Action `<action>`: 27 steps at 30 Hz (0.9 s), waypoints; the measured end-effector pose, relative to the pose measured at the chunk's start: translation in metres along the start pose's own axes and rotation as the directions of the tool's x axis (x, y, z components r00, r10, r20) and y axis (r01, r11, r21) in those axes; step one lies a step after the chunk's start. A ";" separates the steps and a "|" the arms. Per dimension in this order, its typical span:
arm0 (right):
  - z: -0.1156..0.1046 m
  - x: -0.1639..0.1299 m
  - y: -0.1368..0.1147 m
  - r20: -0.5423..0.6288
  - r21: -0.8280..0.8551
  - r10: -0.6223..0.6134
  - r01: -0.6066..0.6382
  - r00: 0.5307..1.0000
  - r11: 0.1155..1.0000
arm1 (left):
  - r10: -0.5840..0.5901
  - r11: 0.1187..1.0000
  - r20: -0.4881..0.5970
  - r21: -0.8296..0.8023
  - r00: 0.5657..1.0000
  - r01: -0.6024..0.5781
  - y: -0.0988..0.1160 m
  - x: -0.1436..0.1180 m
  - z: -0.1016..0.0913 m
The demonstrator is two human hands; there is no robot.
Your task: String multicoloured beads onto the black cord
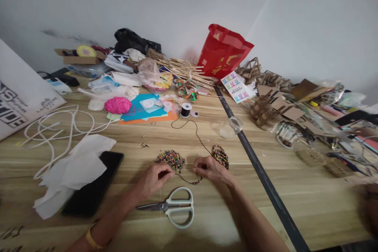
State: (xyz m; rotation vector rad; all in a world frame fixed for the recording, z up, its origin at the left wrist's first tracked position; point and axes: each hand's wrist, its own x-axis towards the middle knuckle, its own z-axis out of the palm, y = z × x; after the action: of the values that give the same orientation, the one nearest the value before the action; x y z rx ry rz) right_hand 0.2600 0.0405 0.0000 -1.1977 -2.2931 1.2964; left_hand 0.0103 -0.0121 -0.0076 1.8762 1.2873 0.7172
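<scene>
My left hand (154, 179) rests on the wooden table (206, 212), its fingertips pinched at the edge of a pile of small coloured beads (171, 159). My right hand (210, 168) pinches a thin black cord (197, 136) that runs back to a black spool (186, 109). A short run of strung beads (195, 182) hangs on the cord between the two hands. A coil of finished beaded bracelets (220, 155) lies just beyond my right hand. Scissors with pale handles (173, 206) lie shut in front of my hands.
A black phone (102, 177) under white tissue (73, 169) lies at left, near white tubing (56, 126). A pink yarn ball (117, 105), coloured paper, a red bag (221, 53), sticks and cardboard pieces crowd the back. A clear cup (232, 126) lies by the table seam.
</scene>
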 end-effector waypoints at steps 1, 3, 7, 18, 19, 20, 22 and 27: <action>0.000 0.001 -0.001 -0.049 0.029 0.006 -0.005 0.999 1.000 | 0.002 1.000 0.000 0.000 1.000 -0.002 0.000 0.000 0.000; 0.003 0.003 -0.003 -0.131 0.091 0.015 -0.003 0.991 0.996 | 0.005 1.000 -0.003 0.002 1.000 -0.005 0.001 0.000 0.000; 0.020 0.007 -0.012 -0.231 0.179 -0.021 0.064 0.973 0.982 | 0.004 1.000 -0.014 0.009 1.000 -0.003 0.000 0.000 0.000; 0.068 0.010 -0.021 -0.289 0.032 -0.304 0.327 0.908 0.945 | 0.075 0.997 0.005 -0.012 0.997 -0.074 -0.001 -0.001 0.007; 0.069 0.011 -0.020 -0.302 0.014 -0.327 0.348 0.895 0.938 | 0.070 0.998 0.009 -0.008 0.998 -0.070 -0.001 -0.001 0.007; 0.070 0.011 -0.020 -0.312 -0.003 -0.351 0.369 0.883 0.929 | 0.062 0.998 0.016 -0.003 0.998 -0.062 -0.002 -0.001 0.007; 0.070 0.012 -0.018 -0.313 -0.027 -0.392 0.405 0.865 0.914 | 0.046 0.999 0.028 0.008 0.999 -0.046 -0.002 -0.001 0.006; 0.070 0.011 -0.015 -0.283 -0.044 -0.433 0.440 0.856 0.897 | 0.034 0.999 0.031 0.025 0.999 -0.035 0.001 -0.001 0.005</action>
State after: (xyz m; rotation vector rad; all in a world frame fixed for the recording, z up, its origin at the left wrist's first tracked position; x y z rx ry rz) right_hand 0.2063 0.0033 -0.0301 -0.7304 -2.1563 0.9108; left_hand 0.0144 -0.0146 -0.0101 1.9268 1.2532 0.6897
